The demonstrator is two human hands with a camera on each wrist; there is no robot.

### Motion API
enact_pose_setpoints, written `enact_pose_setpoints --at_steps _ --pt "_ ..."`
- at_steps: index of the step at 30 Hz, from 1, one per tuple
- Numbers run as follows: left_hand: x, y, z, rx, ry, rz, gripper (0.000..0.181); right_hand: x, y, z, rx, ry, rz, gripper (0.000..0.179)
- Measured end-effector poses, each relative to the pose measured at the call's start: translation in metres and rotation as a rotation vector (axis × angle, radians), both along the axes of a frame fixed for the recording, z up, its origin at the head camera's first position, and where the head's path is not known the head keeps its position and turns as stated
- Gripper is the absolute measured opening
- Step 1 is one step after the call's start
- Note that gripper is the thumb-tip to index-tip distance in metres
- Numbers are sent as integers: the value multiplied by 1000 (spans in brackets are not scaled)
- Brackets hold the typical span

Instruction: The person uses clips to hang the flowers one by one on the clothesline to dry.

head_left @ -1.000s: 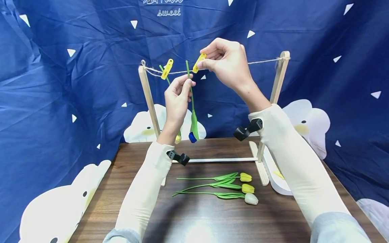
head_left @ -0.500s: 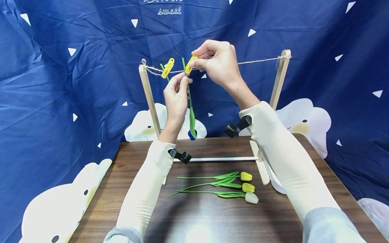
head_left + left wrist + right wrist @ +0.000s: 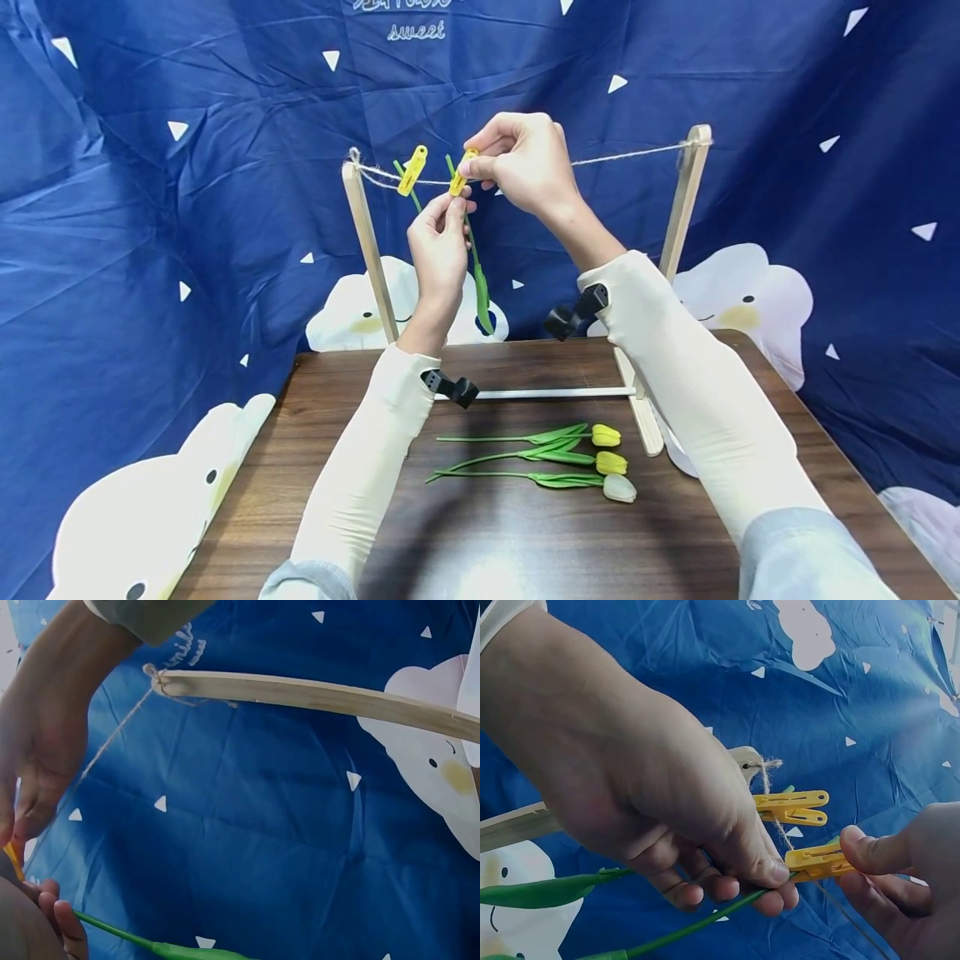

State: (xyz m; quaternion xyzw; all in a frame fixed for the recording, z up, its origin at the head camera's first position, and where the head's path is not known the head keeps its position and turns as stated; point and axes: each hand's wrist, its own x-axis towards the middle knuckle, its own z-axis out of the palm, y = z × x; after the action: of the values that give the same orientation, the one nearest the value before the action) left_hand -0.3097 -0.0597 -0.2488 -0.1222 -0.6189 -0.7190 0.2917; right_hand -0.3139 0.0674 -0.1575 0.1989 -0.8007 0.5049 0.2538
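My left hand [image 3: 438, 250] pinches the green stem of an upside-down blue tulip [image 3: 482, 292]; its bloom is partly hidden behind a leaf. My right hand [image 3: 532, 162] pinches a yellow clothespin [image 3: 457, 183] between thumb and fingers. That clothespin sits at the string [image 3: 622, 157], over the upper stem, just above my left fingertips. In the right wrist view, the clothespin [image 3: 810, 862] meets the tulip stem [image 3: 712, 919] beside my left thumb; whether its jaws grip the stem I cannot tell. Left of it, another yellow clothespin [image 3: 412, 171] holds a second stem [image 3: 416, 202] on the string.
Two wooden posts, left [image 3: 367, 242] and right [image 3: 686, 200], carry the string. A white rod [image 3: 555, 392] runs low between them. On the table [image 3: 510, 533] lie two yellow tulips [image 3: 611, 463] and a white tulip [image 3: 619, 488]. My right arm mostly covers a white tray [image 3: 678, 450].
My right hand has moved left and slightly down, bringing the clothespin from beside the stem to over it at the string. My left hand keeps its pinch on the blue tulip.
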Motion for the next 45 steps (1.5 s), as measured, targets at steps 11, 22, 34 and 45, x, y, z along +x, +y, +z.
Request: enact_pose_setpoints --at_steps 11,22,34,45 --pt "1 -2 -2 -17 -28 17 22 1 -2 -4 37 -66 1 25" --pt "4 -3 -3 -54 -10 9 26 4 1 -6 33 -73 58 29" --pt "11 -7 -5 -24 -8 -26 24 11 6 -9 26 -28 84 33" --pt "22 -15 -11 -54 29 -98 28 23 22 -12 -41 45 102 27"
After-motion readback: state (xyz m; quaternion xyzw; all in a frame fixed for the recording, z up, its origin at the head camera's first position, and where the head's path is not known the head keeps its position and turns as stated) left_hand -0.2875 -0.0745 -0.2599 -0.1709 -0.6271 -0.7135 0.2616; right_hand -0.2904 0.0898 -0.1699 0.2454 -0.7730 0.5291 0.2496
